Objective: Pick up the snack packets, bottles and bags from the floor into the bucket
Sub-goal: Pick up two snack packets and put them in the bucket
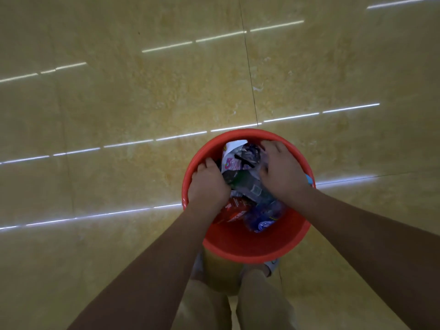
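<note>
Bucket, red and round, sits low and right of centre in the frame, just in front of the person's trouser legs, and it holds the gathered rubbish: a white and pink snack packet toward the far rim, a dark crumpled bag in the middle, a red packet and a blue-labelled bottle nearer the person. Both arms reach down into it from the bottom of the frame. The left hand lies along the left inner wall, fingers curled toward the rim, but whether it grips the rim or a packet cannot be told. The right hand is spread flat, palm down, over the dark bag, fingers apart and closed on nothing that shows; it looks to be pressing the load down so that it sits below the rim, which would explain both hands being inside at once. A bit of blue shows at the right rim beside that wrist. The near half of the bucket is bare red wall, so there is room left. The tiled floor filling the rest of the frame shows no litter, leaving clear room all round for lifting the hands out
</note>
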`<action>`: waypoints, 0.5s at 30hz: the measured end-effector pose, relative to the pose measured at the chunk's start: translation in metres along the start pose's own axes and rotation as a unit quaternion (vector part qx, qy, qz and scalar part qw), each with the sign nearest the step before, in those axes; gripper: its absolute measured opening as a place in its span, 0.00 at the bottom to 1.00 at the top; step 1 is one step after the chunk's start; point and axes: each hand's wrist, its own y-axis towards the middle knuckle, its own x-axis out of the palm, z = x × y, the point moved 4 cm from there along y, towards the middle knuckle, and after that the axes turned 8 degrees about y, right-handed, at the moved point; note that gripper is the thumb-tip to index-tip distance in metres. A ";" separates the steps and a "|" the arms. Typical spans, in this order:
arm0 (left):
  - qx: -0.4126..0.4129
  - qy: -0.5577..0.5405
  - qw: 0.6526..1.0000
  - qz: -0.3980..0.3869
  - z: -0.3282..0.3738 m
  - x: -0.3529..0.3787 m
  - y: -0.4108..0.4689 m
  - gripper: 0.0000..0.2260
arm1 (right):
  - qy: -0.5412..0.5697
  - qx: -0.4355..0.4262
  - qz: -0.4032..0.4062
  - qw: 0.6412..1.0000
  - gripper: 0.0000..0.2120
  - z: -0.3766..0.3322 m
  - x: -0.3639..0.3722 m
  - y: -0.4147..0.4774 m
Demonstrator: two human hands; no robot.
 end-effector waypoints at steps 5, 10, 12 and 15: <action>0.052 0.004 0.998 0.030 0.007 -0.028 -0.021 0.16 | -0.006 -0.006 -0.015 1.000 0.25 -0.013 -0.024 -0.018; 0.084 0.025 0.996 0.026 0.026 -0.052 -0.046 0.28 | -0.007 -0.005 -0.021 1.000 0.24 -0.023 -0.049 -0.040; 0.100 0.027 0.994 0.027 0.033 -0.062 -0.055 0.28 | -0.004 -0.003 -0.019 1.000 0.24 -0.027 -0.061 -0.049; 0.116 0.023 0.993 0.028 0.045 -0.080 -0.066 0.26 | 0.006 0.013 -0.022 1.000 0.26 -0.030 -0.078 -0.058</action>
